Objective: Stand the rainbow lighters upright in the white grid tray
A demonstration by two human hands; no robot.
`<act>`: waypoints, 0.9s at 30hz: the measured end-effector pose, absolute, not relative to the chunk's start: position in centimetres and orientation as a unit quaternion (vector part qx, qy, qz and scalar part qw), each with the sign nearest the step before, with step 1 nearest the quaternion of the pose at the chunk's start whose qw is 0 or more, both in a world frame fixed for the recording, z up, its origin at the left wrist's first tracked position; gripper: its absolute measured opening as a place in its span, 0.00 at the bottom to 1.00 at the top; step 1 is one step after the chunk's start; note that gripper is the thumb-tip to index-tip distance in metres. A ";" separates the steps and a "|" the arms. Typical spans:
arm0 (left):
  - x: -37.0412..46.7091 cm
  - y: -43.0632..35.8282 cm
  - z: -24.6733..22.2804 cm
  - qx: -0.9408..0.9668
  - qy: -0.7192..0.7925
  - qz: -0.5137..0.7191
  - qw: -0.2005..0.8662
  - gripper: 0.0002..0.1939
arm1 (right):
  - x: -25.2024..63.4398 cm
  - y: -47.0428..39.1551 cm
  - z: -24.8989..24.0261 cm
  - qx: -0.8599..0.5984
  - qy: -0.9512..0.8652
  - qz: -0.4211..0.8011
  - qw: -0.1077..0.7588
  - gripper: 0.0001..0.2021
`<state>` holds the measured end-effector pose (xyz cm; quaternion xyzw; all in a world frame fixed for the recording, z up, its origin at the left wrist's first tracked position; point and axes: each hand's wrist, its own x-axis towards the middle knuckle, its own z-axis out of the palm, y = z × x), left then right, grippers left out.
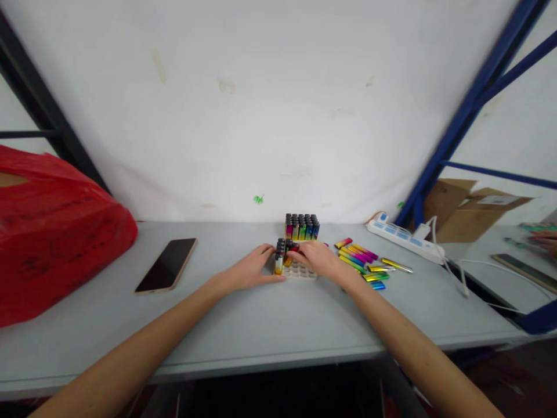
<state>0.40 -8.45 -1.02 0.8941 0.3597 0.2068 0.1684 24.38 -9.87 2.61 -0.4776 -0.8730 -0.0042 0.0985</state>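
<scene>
A pale tray (300, 271) with rows of holes lies on the table in front of me. A row of lighters (279, 264) with black tops stands along its left side. My left hand (250, 270) steadies that side, fingers behind and thumb along the front edge. Over the tray, my right hand (319, 259) is closed with its fingertips on a red lighter (295, 251), partly hidden by the fingers. Behind the tray stands a block of multicoloured lighters (302, 227), upright with black tops. Right of my right hand lie several loose shiny coloured lighter-shaped pieces (357, 258).
A phone (167, 265) lies left of my left hand. At the far left a red plastic bag (56, 238) bulges over the table. A white power strip (404, 238) with cables lies at the right, near a blue metal frame (456, 128) and an open cardboard box (461, 212).
</scene>
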 end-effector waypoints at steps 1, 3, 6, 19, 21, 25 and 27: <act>0.4 -8.5 -1.0 0.895 0.359 0.207 0.168 0.38 | 24.4 -9.9 2.7 -0.474 -0.876 -0.001 0.088 0.26; 0.4 -8.4 -1.0 0.895 0.358 0.206 0.168 0.38 | 24.3 -10.0 2.6 -0.476 -0.876 0.001 0.078 0.26; 0.3 -8.3 -1.1 0.895 0.357 0.210 0.167 0.38 | 23.8 -10.2 2.2 -0.498 -0.863 -0.005 0.085 0.24; 0.3 -8.5 -1.0 0.893 0.371 0.198 0.161 0.41 | 37.4 -7.1 4.2 -0.699 -0.713 0.001 0.061 0.13; 0.3 -8.5 -1.0 0.894 0.368 0.199 0.158 0.40 | 39.9 -6.9 4.1 -0.743 -0.668 0.036 0.014 0.14; 0.4 -8.4 -1.0 0.894 0.366 0.203 0.162 0.40 | 42.1 -7.3 4.1 -0.755 -0.650 0.085 -0.015 0.13; 0.4 -8.4 -1.0 0.892 0.373 0.197 0.162 0.40 | 41.9 -7.4 4.1 -0.748 -0.656 0.098 -0.019 0.09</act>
